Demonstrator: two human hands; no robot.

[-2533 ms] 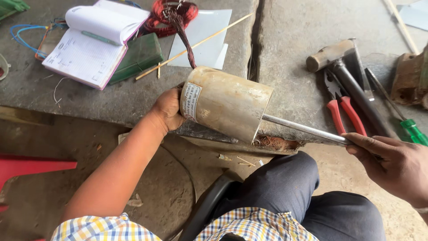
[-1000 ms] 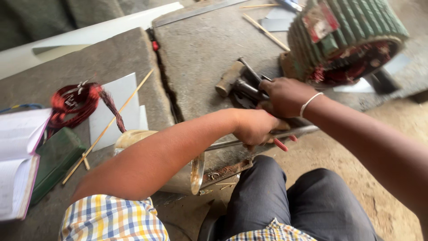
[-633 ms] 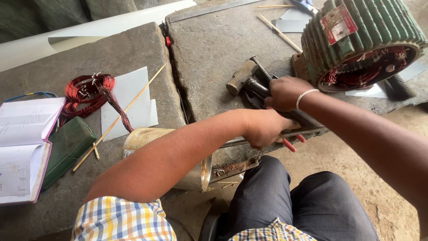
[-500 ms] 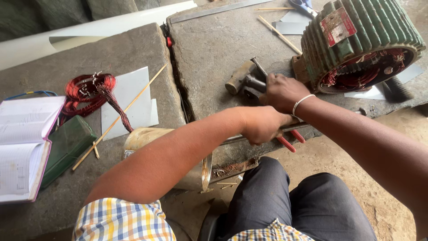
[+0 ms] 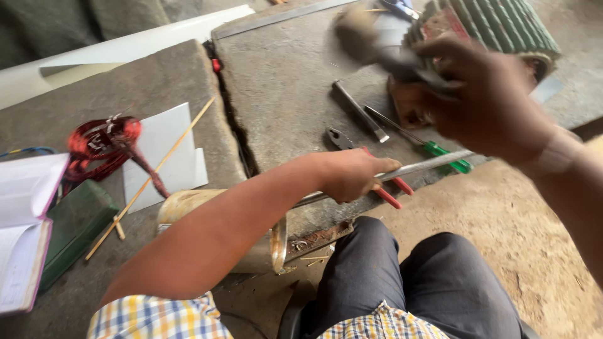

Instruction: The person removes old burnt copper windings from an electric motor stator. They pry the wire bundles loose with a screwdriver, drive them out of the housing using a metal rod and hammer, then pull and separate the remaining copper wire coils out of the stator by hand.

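My left hand point(image 5: 355, 176) is closed around a long metal rod point(image 5: 433, 164) that sticks out of a tan metal cylinder point(image 5: 185, 204) lying at the edge of the stone slab point(image 5: 282, 94). My left forearm crosses over the cylinder and hides most of it. My right hand point(image 5: 493, 94) is raised above the slab and grips a hammer point(image 5: 377, 47), whose head is blurred by motion at the upper middle. Red-handled pliers point(image 5: 391, 193) lie just under my left hand.
A green screwdriver point(image 5: 447, 154) and a steel punch point(image 5: 359, 112) lie on the slab. A green ribbed motor housing point(image 5: 509, 25) stands at the back right. On the left lie a red wire coil point(image 5: 103, 141), white paper point(image 5: 163, 147), a wooden stick point(image 5: 151, 179) and an open notebook point(image 5: 22, 226).
My left hand has shifted from the cylinder to the rod. My right hand took hold of the hammer on the slab and has lifted it into the air.
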